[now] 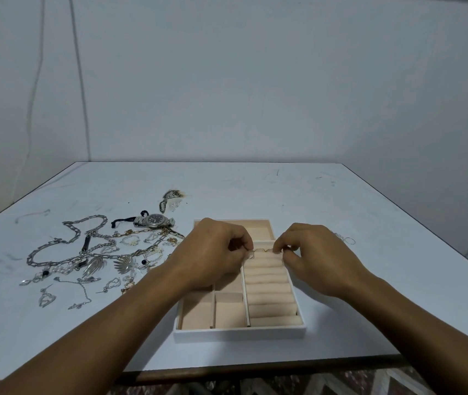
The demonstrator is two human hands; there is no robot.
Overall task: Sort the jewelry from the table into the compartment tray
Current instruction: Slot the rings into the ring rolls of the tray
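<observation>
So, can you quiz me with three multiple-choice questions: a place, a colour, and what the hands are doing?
1. The jewelry pile lies:
A) left of the tray
B) inside the tray
C) on the floor
2. The tray's lining is:
A) black
B) beige
C) green
3. The left hand and right hand:
A) lie flat
B) pinch a thin looped piece over the ring rolls
C) are clenched empty
Answers: A, the pile spreads left of it; B, the padding shows beige; B, both hands' fingertips grip the piece's ends.
</observation>
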